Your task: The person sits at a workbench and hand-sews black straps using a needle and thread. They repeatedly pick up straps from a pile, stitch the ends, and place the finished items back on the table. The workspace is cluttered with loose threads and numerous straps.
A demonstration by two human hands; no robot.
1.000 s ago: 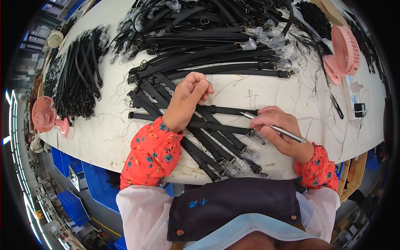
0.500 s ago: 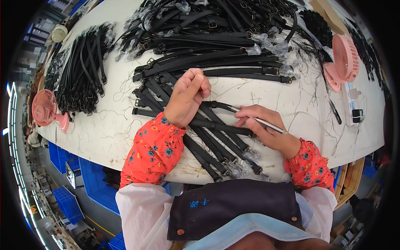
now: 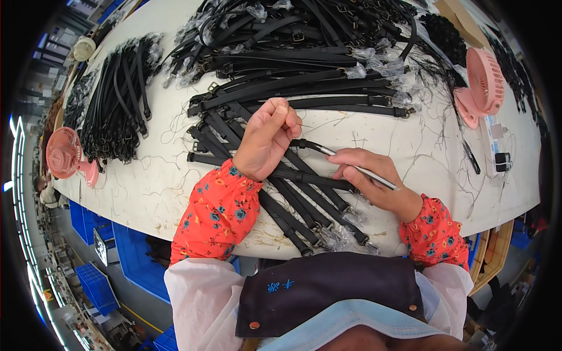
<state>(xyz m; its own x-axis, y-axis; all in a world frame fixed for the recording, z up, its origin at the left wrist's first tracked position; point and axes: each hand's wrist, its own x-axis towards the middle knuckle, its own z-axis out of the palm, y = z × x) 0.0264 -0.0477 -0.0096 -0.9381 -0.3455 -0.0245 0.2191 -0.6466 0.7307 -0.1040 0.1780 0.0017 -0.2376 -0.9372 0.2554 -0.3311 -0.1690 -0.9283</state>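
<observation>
Folding the fingers of the right hand closely around a slim metal tool, pointing its tip leftward at a single black strap. Curling the left hand at the other end of that strap, bunching thumb and forefinger narrow; being unable to tell of anything pinched there.

Compared with a second ago, bringing the right hand nearer the left and bending the strap, then lying straighter, towards the tool's tip; so, by judgement, now working directly on that strap. Hardly shifting over the last half second. Leaving the crossed straps lying below both hands.

Running close to the near edge of the desk with the plastic-wrapped ends of those straps. Crowding the far side with a strap pile. Keeping more open room rightward, towards a black pen and a pink fan, though catching loose threads there seems possible. Offering room leftward too, between sleeve and smaller-looking fan.
</observation>
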